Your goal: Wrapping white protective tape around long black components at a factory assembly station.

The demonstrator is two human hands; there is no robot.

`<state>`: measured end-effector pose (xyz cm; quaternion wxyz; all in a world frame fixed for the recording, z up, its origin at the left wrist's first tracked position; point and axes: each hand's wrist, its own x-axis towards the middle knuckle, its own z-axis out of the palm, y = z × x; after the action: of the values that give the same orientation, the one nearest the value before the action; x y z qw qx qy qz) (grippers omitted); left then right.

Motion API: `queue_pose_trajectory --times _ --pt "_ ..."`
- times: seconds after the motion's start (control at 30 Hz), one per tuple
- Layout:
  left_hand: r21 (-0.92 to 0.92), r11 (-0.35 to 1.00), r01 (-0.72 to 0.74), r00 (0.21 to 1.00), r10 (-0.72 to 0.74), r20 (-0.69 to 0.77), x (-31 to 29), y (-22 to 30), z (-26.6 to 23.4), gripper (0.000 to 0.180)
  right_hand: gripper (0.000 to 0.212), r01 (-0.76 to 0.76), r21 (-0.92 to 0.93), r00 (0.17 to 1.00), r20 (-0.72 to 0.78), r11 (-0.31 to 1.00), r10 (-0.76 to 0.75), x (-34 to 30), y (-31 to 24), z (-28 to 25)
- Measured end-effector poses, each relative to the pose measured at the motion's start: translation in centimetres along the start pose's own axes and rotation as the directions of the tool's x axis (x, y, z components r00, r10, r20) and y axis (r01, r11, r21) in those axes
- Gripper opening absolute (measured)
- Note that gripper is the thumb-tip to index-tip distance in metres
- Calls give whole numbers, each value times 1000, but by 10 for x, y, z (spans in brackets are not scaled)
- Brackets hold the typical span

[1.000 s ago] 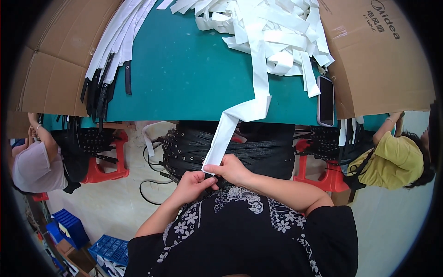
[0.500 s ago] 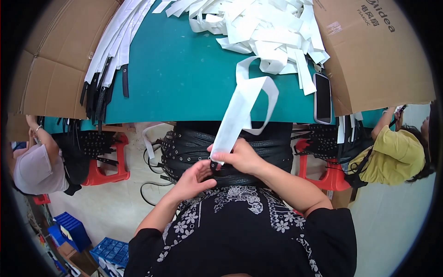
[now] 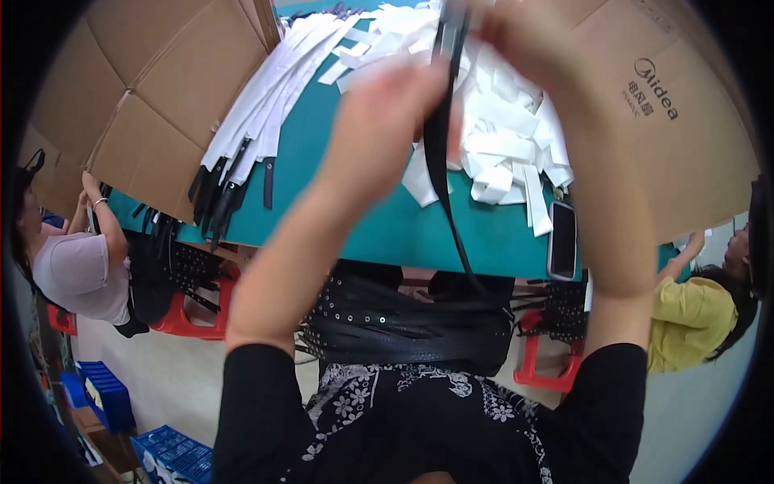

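Note:
Both my arms are raised over the table. My left hand (image 3: 395,113), blurred, is closed round a black belt (image 3: 438,153), which hangs down past the table edge toward my lap. My right hand (image 3: 524,48) is up at the top of the picture beside the belt's upper end; motion smears its fingers. Something pale and shiny at that upper end is too blurred to name. Behind my hands lies a heap of white strip sleeves (image 3: 500,145). Across my lap rests a thick bundle of black belts (image 3: 403,323) with metal eyelets.
Black belts in white sleeves (image 3: 270,97) lie in a row at the left of the green table (image 3: 347,230). Cardboard panels (image 3: 161,89) flank both sides. A phone (image 3: 562,242) lies at the right. Co-workers (image 3: 76,250) sit either side; blue crates (image 3: 173,452) stand lower left.
Both hands have risen from my lap to above the far table. The white sleeve held before is no longer distinct; a long black belt now hangs from my left hand. The view has shifted.

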<state>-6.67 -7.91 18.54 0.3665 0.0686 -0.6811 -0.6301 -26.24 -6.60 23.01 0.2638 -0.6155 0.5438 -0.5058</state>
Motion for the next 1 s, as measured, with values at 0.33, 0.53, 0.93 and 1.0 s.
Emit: queue_pose_trajectory --times 0.33,0.53,0.93,1.0 --pt "-218 882 418 906 -423 23 -29 26 -27 25 25 -195 50 981 3 980 195 -15 -3 43" --pt "-293 719 631 740 -670 -51 -113 -105 -33 21 15 -667 531 725 298 523 621 -82 160 124" --pt "-166 686 708 700 -714 34 -144 -143 -33 23 25 -666 382 744 283 641 605 -124 170 135" --pt "-251 645 721 671 -741 25 -140 -141 -30 22 25 -673 304 735 379 674 562 -135 157 147"
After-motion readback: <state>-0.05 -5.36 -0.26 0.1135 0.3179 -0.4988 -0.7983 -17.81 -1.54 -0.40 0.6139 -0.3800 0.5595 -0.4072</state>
